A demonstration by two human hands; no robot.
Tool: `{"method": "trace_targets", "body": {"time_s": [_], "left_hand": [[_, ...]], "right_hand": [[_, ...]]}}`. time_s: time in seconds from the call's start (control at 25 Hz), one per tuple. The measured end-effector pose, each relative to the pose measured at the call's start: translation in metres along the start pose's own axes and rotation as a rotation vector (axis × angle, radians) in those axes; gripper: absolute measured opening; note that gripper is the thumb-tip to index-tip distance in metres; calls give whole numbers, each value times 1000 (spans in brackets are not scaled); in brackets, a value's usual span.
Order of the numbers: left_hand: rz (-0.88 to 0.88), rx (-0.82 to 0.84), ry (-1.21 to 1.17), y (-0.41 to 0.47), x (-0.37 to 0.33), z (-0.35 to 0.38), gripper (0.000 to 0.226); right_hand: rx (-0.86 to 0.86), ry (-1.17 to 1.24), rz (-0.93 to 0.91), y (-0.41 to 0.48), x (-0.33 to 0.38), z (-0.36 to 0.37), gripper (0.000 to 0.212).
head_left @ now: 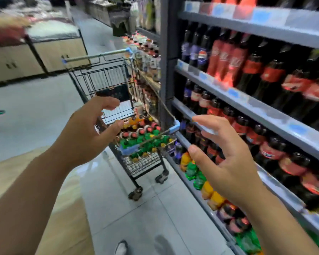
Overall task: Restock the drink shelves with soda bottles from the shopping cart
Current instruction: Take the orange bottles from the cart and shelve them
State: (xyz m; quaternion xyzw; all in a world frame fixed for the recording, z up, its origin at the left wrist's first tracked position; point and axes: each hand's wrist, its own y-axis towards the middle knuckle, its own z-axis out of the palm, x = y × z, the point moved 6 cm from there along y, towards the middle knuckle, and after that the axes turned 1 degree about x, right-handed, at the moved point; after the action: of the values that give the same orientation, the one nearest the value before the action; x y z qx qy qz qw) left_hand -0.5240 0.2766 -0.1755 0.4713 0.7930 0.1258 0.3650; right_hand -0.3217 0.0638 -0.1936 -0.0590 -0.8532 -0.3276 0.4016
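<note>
Now we hold our left hand and right hand spread and empty, reaching toward the soda bottles packed in the shopping cart parked beside the drink shelves, handy for restocking

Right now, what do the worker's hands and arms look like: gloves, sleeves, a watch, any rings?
Both are bare. The left hand and right hand wear no gloves and no visible rings. The left forearm and right forearm show no sleeve, watch or band up to the frame's edge. Blur hides finer marks.
</note>
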Motion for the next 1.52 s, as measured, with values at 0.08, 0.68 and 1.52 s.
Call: {"method": "trace_targets", "body": {"time_s": [0.08,0.68,1.52], "left_hand": [[-25,18,-23,11,59,-6,44],[-217,160,-61,152,353,106,41],[-77,1147,59,249,625,437,81]], "right_hand": [[-19,35,49,23,-18,53,47],[-108,80,420,179,-183,239,39],[-148,-147,949,334,-509,459,47]]}}
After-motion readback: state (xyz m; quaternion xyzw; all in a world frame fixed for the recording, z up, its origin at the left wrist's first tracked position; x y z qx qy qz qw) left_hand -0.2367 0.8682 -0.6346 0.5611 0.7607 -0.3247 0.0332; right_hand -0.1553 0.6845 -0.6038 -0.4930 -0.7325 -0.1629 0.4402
